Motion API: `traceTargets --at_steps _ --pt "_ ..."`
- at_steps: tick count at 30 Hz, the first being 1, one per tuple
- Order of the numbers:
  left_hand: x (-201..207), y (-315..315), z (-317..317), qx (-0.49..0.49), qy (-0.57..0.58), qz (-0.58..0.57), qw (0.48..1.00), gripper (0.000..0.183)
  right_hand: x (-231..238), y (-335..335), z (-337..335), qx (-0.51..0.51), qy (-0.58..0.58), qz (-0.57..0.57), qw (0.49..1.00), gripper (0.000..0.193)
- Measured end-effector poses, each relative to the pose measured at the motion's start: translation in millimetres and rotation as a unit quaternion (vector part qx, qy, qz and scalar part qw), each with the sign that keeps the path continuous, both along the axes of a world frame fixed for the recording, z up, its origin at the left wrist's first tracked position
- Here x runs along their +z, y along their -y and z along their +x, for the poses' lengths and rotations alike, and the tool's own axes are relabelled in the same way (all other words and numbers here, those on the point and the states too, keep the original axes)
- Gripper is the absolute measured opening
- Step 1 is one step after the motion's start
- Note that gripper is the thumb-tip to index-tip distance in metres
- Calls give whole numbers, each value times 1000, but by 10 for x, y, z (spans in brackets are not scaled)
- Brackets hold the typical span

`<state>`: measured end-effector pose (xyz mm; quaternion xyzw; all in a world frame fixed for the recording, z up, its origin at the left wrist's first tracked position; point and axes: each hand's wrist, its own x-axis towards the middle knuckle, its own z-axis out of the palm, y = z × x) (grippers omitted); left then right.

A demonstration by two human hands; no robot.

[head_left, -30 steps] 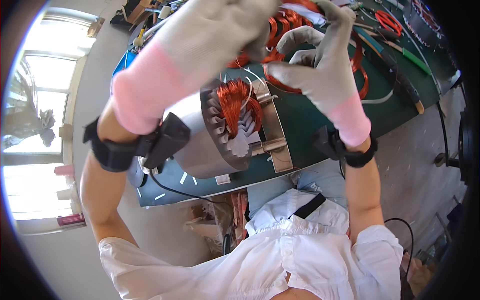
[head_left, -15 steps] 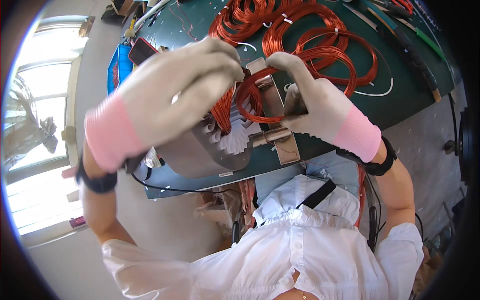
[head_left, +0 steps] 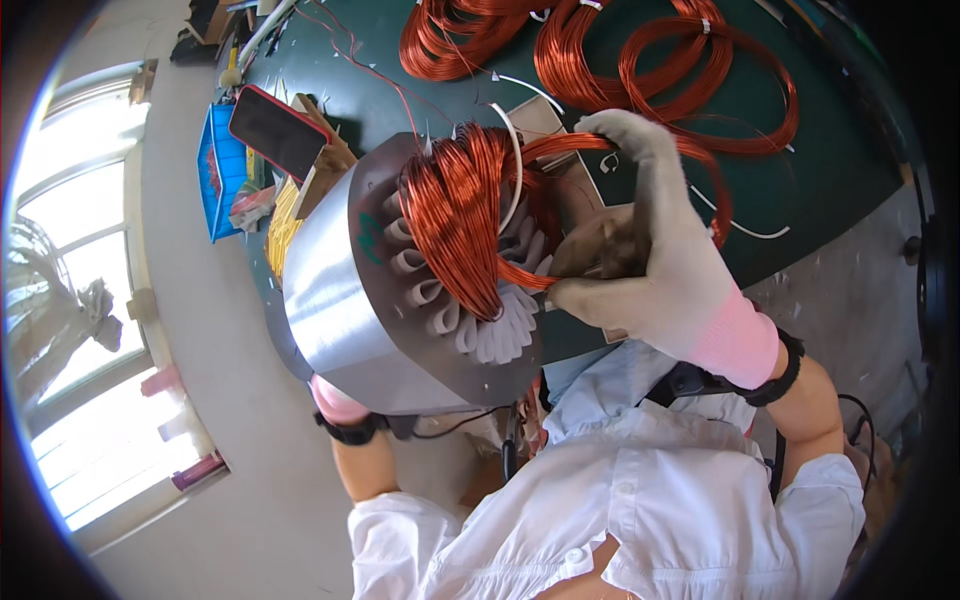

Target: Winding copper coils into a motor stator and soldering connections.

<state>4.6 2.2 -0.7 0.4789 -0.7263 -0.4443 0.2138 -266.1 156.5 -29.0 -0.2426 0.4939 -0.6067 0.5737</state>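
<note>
One smooth silver metal cylinder (head_left: 365,300) lies on the dark green tabletop (head_left: 830,190), its face ringed with curled white paper-like liners (head_left: 490,330); a dense, glossy copper-red wire bundle (head_left: 455,220) bulges across. My grey-white-gloved right hand (head_left: 665,250) curves half open, holding a thin copper-red wire loop (head_left: 575,142). Left hand (head_left: 337,400): cuff visible; grip cannot be told.

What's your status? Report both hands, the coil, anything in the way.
Right hand holding copper coil. Left hand mostly hidden behind metal cylinder, grip unseen. White tube crossing windings.
</note>
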Motion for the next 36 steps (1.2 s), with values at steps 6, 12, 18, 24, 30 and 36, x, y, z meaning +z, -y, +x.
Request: traceTargets --at_steps 6,12,18,24,30,36 --pt "-62 429 67 -49 56 -35 997 27 42 25 13 -16 9 -9 1000 88" --pt "-185 380 167 -74 86 -50 992 27 52 59 28 -27 18 2 999 87" --pt "-281 387 138 -90 91 -57 990 28 38 61 66 -12 22 1 1000 85" --pt "-271 396 139 -93 96 -58 989 28 76 53 143 -21 -81 8 996 83" --pt "-269 376 143 -96 97 -58 989 29 183 66 81 69 -285 11 956 82" --pt "-334 382 161 -94 95 -60 989 30 111 101 72 130 -507 -15 852 70"
